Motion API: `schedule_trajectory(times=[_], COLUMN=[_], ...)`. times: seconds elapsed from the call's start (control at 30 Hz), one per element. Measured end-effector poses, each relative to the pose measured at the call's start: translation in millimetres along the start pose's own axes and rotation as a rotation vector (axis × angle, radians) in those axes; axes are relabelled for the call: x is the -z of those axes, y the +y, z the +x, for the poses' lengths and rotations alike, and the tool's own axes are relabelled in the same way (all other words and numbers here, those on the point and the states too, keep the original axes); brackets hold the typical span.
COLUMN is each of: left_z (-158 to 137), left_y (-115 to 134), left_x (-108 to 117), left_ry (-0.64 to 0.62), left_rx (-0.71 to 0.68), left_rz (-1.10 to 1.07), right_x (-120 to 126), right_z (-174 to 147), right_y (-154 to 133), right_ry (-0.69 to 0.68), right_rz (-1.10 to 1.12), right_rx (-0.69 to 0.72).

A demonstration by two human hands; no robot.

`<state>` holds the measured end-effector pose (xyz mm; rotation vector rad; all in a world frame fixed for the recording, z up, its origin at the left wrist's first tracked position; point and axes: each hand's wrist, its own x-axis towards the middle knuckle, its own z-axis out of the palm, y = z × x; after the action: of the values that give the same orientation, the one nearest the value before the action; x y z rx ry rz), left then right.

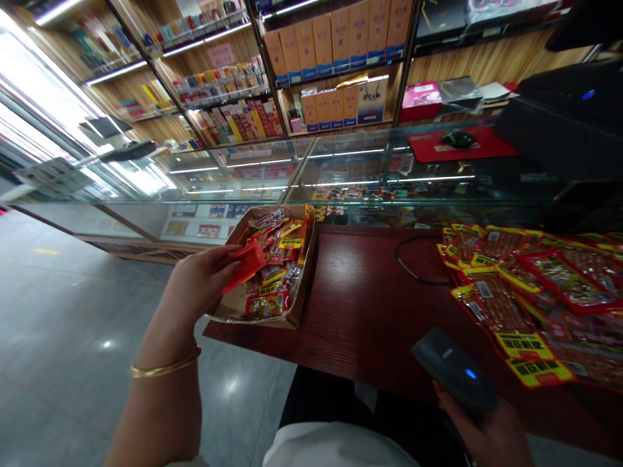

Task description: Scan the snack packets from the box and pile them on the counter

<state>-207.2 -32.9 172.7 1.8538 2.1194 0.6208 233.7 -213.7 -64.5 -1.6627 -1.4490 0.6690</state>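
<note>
My left hand (207, 272), with a gold bangle on its wrist, is closed on a small red snack packet (247, 263). It holds the packet over the near left side of an open cardboard box (296, 318). Inside the box lie several red and yellow snack packets (272, 275). On the right, my right hand (491, 428) is wrapped round a dark barcode scanner (455, 370) with a lit blue light. The scanner is above the front part of the dark red table (370, 292), its head pointing up and left.
Larger snack packets (516, 305) are heaped on the table's right side. A black cable (418, 272) loops beside them. Behind the table runs a glass display counter (243, 168), bearing a red mouse pad (487, 144) and a mouse (457, 138). Boxed goods (341, 39) fill the back shelves.
</note>
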Motion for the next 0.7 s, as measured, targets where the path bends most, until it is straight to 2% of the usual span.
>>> schedule_trajectory(times=[0.07, 0.1, 0.2, 0.27, 0.33, 0.4, 0.43, 0.57, 0.7], left_z=[-16, -22, -31, -28, -20, -11, -6, 4, 6], left_y=[31, 47, 93, 118, 134, 142, 142, 130, 119], left_x=[-14, -26, -83, -127, -165, -193, -203, -223, -229], left_ry=[0.006, -0.040, -0.282, -0.511, -0.789, -0.997, -1.047, -1.058, -0.896], left_rx=[-0.034, -0.055, -0.057, 0.063, 0.258, 0.429, 0.470, 0.400, 0.322], left_rz=[-0.371, -0.552, -1.010, -1.301, -1.507, -1.599, -1.619, -1.596, -1.494], right_x=[1, 1, 2, 2, 1, 1, 1, 3, 4], right_z=[2, 3, 6, 8, 9, 9, 10, 11, 12], right_y=[-4, -7, -19, -25, -29, -31, -31, -36, -43], right_ry=[0.003, 0.007, 0.008, 0.021, 0.043, 0.053, 0.044, 0.002, 0.030], right_rz=[0.002, 0.008, 0.002, -0.024, -0.050, -0.060, -0.057, -0.048, -0.085], right_rx=[0.007, 0.012, 0.019, 0.018, 0.025, 0.037, 0.047, 0.077, 0.064])
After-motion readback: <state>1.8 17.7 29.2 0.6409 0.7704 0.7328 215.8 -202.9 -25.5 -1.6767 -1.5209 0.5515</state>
